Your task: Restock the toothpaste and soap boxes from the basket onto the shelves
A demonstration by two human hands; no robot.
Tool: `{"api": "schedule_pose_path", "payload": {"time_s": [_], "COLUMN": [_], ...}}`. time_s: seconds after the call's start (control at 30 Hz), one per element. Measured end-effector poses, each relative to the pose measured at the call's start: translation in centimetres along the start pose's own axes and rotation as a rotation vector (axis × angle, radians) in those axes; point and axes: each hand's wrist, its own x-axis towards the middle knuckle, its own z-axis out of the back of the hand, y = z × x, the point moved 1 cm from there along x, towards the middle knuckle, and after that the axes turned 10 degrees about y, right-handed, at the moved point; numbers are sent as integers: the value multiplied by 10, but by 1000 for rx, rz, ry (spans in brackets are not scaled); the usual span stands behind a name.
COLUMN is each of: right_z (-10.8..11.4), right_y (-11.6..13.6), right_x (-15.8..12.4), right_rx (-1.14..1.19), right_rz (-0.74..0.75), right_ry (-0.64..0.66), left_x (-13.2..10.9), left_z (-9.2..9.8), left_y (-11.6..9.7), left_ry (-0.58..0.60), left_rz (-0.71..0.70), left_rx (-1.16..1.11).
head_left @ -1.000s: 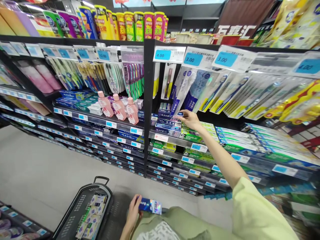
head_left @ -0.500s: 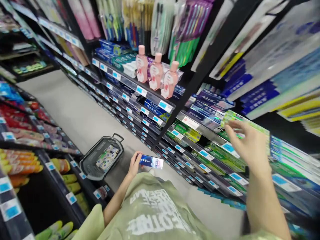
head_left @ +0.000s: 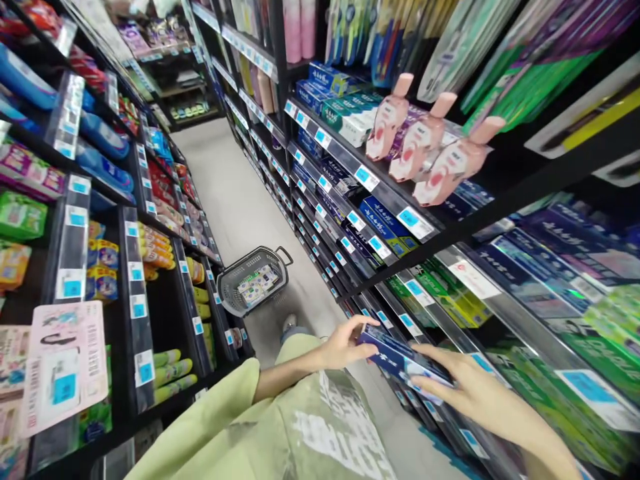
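Both hands hold a dark blue toothpaste box (head_left: 393, 353) in front of my body, close to the right-hand shelves. Fingers and thumb of my left hand (head_left: 343, 343) pinch its left end. At the other end, my right hand (head_left: 463, 383) grips the box between thumb and fingers, covering part of it. On the floor ahead lies a grey shopping basket (head_left: 227, 287) with its handle up, holding printed packages (head_left: 259, 283) in white and green.
Shelves of toothpaste boxes (head_left: 450, 293) line the right side, with pink bottles (head_left: 387, 127) at a ledge and hanging toothbrushes (head_left: 395, 40) above. Left shelves hold blue bottles (head_left: 103, 137) and yellow packs (head_left: 103, 270). A pale floor aisle (head_left: 215, 173) runs between.
My right hand has left the shelf and taken hold of the toothpaste box, which my left hand held alone. The box has moved right, and the view has turned left.
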Motion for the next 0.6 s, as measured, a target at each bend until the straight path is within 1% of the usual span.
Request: {"api": "schedule_pose_path", "payload": {"time_s": [0.1, 0.17, 0.2, 0.23, 0.27, 0.37, 0.4, 0.43, 0.47, 0.5, 0.6], "right_z": [17, 32, 41, 51, 62, 96, 107, 117, 127, 135, 152], "right_y": [4, 8, 8, 7, 5, -10, -15, -21, -27, -34, -52], "right_x": [-6, -15, -21, -27, -35, -59, -65, -69, -71, -70, -58], "right_rx": [-15, -16, -15, -18, -30, -129, -172, -216, -255, -287, -313], "right_rz": [-10, -15, -19, -27, -46, -144, -175, -199, -217, -231, -266], "right_ry": [-44, -100, -158, -248, -369, -816, -932, -1010, -1048, -1054, -1017], "left_x": [-5, -8, -8, -7, -6, -1, 0, -1, -2, -3, -6], "left_z": [3, 8, 12, 17, 22, 34, 36, 37, 37, 36, 34], "left_y": [4, 6, 7, 8, 9, 12, 12, 12, 11, 10, 5], "left_ry": [61, 57, 36, 26, 15, 12, 12, 11, 7, 0, -18], "left_rz": [34, 47, 50, 40, 55, 88, 95, 100, 109, 120, 153], "left_rx": [2, 55, 80, 100, 118, 149, 155, 160, 168, 179, 203]}}
